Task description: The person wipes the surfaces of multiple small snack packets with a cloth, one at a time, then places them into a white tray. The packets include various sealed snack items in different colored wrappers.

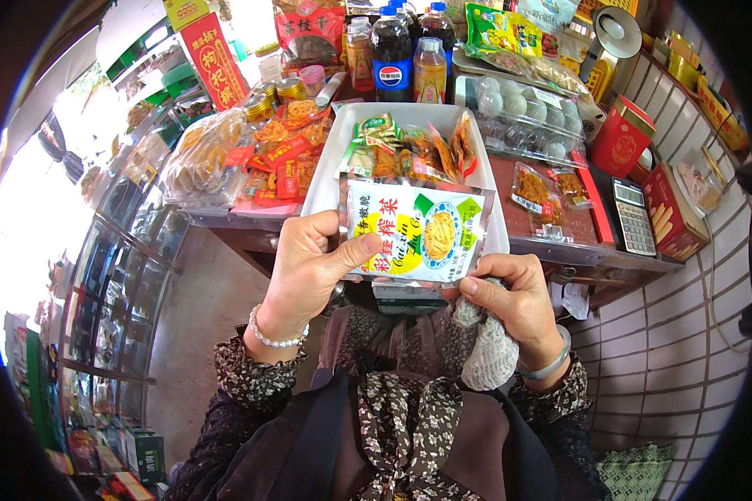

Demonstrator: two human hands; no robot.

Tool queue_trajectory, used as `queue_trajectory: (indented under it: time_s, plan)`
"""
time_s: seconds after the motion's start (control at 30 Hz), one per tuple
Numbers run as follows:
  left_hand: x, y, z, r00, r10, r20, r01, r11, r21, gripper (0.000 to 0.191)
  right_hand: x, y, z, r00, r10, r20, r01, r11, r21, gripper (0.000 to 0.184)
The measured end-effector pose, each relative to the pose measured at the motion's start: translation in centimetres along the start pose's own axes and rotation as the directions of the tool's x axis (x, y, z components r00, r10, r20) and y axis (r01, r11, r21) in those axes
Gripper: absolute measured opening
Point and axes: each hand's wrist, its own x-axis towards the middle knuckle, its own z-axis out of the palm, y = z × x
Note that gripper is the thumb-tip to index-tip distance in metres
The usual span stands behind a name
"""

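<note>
My left hand [316, 263] grips the left edge of a flat foil food packet [442, 219], thumb across its printed face. The lower right corner of the same packet is pinched by my right hand [514, 300], which also holds a crumpled whitish cloth [492, 354] hanging below the fingers. The packet shows a picture of pale shredded pickle in a blue-rimmed bowl. Directly behind it, partly covered by it, is a white plastic tray [332, 150] with several small snack packets [423, 150] inside.
Orange and red snack packets [288, 153] lie left of the tray. Cola bottles [391, 53] stand behind it. To the right are egg cartons [526, 116], loose snack packets [536, 191], a calculator [633, 216] and a red tin [620, 134]. Glass-fronted shelving [109, 300] lines the left side.
</note>
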Motion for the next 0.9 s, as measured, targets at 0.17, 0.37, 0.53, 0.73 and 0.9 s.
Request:
queue_trajectory:
  time_s: [0.17, 0.37, 0.53, 0.73, 0.9]
  plan:
    - [-0.1, -0.4, -0.1, 0.992, 0.125, 0.009, -0.122, 0.947, 0.296, 0.02, -0.4, -0.1, 0.1, 0.954, -0.298, -0.018, 0.238, 0.794, -0.56, 0.011]
    - [0.0, -0.2, -0.2, 0.996, 0.079, 0.039, -0.087, 0.948, 0.305, 0.021, -0.8, -0.6, -0.4, 0.963, -0.268, -0.028, 0.195, 0.766, -0.612, 0.013]
    - [-0.3, 0.7, -0.4, 0.996, -0.048, 0.079, 0.041, 0.995, 0.09, 0.021, -0.1, -1.3, -1.9, 0.998, -0.058, -0.015, 0.052, 0.97, -0.239, 0.02]
    - [-0.7, 0.6, -0.2, 0.986, -0.094, 0.141, 0.068, 0.981, 0.179, 0.021, -0.2, -0.7, -1.6, 0.999, -0.04, -0.021, 0.039, 0.997, -0.073, 0.02]
    - [-0.8, -0.4, 0.0, 0.987, -0.045, 0.153, 0.068, 0.986, -0.154, 0.048, -0.4, 0.0, -1.3, 0.976, -0.125, -0.176, 0.133, 0.991, 0.034, 0.013]
